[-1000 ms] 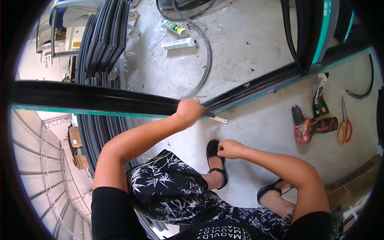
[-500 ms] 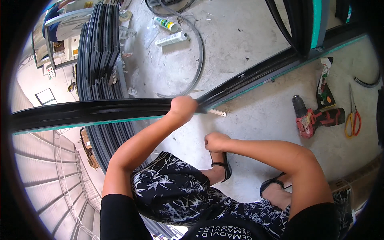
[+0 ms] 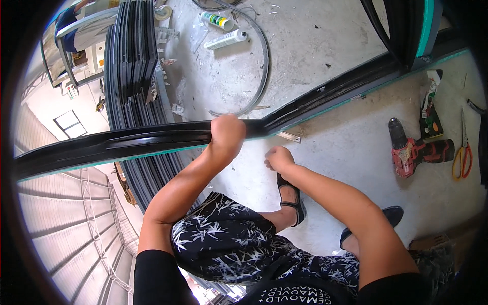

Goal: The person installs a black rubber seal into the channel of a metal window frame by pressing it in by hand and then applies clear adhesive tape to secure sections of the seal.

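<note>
A long black frame rail [image 3: 168, 136] with a teal lower edge crosses in front of me, bending where two lengths meet. My left hand [image 3: 227, 134] is closed around the rail just left of this bend; a black strip lies along its channel. Below the bend, my right hand [image 3: 278, 159] is curled shut, apart from the rail and above my sandalled foot [image 3: 291, 206]. Whatever its fingers might hold is hidden. A small pale metal strip [image 3: 290, 137] sits under the rail near the right hand.
On the floor at right lie a red cordless drill [image 3: 405, 152], a dark packet [image 3: 431, 117] and scissors [image 3: 463, 160]. Beyond the rail are two sealant tubes [image 3: 226, 39] and a grey coiled strip [image 3: 265, 71]. Stacked dark profiles [image 3: 129, 61] stand at left; an upright post [image 3: 426, 30] rises at far right.
My right hand has moved up, closer to the rail. The left hand keeps its place near the bend. The view has shifted, and my right foot has moved forward.
</note>
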`<state>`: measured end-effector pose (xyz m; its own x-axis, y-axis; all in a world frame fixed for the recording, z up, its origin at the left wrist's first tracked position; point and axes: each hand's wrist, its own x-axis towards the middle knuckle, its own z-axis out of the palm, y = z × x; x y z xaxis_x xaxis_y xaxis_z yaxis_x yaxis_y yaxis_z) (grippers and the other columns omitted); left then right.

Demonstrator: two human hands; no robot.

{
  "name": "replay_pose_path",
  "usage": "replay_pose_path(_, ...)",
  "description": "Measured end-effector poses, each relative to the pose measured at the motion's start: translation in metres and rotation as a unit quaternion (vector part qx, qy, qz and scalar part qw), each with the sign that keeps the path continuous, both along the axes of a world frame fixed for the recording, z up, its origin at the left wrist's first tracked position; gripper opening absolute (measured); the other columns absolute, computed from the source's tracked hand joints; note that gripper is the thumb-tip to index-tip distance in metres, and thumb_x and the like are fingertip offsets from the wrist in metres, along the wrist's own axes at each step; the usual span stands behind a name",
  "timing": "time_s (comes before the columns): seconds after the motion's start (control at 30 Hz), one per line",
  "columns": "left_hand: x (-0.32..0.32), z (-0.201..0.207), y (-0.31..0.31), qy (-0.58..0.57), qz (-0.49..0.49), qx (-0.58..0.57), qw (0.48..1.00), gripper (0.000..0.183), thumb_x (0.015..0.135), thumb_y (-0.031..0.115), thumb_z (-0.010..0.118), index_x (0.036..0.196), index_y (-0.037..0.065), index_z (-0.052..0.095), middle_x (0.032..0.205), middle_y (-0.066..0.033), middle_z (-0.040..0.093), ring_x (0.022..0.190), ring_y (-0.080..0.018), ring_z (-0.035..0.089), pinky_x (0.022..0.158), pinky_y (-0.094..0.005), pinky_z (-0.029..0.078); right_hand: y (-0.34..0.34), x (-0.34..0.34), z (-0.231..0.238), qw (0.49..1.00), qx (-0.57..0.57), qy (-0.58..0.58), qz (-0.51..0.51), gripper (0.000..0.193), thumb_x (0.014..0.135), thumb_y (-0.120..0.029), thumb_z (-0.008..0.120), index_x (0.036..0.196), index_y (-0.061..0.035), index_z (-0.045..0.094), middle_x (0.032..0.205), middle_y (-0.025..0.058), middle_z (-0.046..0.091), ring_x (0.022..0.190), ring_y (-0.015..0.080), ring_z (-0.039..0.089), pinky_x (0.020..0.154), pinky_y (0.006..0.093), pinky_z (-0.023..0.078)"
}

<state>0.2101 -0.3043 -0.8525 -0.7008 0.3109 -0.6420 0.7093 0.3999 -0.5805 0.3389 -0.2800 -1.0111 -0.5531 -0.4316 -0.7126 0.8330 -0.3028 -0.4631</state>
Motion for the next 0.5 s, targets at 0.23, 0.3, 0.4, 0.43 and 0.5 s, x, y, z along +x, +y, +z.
replay_pose_path(0.23,0.000,-0.004,0.008,-0.008,-0.008,-0.043,0.999,0.009,0.071,0.009,0.069,0.070,0.016,0.075,0.075,-0.0054,0.070,0.073,-0.0206,0.071,0.057,-0.0311,0.053,-0.028,-0.021,0.006,0.873,-0.284,-0.300,-0.259,0.046,0.090,-0.042,0.069,0.105,-0.0002,0.058,0.078,0.0118,0.067,0.070,0.0232,0.067,0.066,0.0370,0.060)
replay_pose_path(0.3,0.002,-0.004,0.009,-0.014,-0.009,-0.055,0.998,0.009,0.071,0.009,0.069,0.070,0.016,0.075,0.076,-0.0054,0.070,0.074,-0.0203,0.071,0.058,-0.0305,0.053,-0.045,-0.030,0.004,0.839,-0.345,-0.311,-0.285,0.043,0.091,-0.041,0.068,0.104,-0.0009,0.058,0.079,0.0117,0.066,0.069,0.0225,0.067,0.065,0.0358,0.060)
replay_pose_path(0.4,0.003,-0.004,0.005,-0.010,-0.025,-0.041,0.999,0.007,0.072,0.011,0.070,0.071,0.017,0.074,0.077,-0.0046,0.069,0.075,-0.0195,0.070,0.060,-0.0298,0.052,-0.067,-0.044,-0.002,0.795,-0.418,-0.278,-0.341,0.040,0.094,-0.040,0.066,0.103,-0.0022,0.057,0.080,0.0114,0.066,0.070,0.0218,0.067,0.067,0.0345,0.060)
replay_pose_path(0.43,0.004,-0.004,0.002,-0.006,-0.043,-0.019,0.999,0.006,0.071,0.011,0.070,0.071,0.017,0.073,0.078,-0.0038,0.068,0.076,-0.0189,0.069,0.062,-0.0297,0.052,-0.072,-0.046,-0.004,0.793,-0.417,-0.274,-0.348,0.038,0.095,-0.038,0.065,0.105,-0.0029,0.058,0.081,0.0110,0.066,0.070,0.0215,0.067,0.068,0.0347,0.060)
replay_pose_path(0.5,0.006,-0.004,-0.006,0.009,-0.056,0.005,0.998,0.005,0.071,0.013,0.069,0.069,0.017,0.072,0.077,-0.0029,0.066,0.076,-0.0185,0.067,0.062,-0.0301,0.051,-0.078,-0.050,-0.005,0.791,-0.415,-0.266,-0.363,0.034,0.097,-0.036,0.062,0.108,-0.0042,0.058,0.083,0.0103,0.067,0.071,0.0211,0.067,0.071,0.0351,0.060)
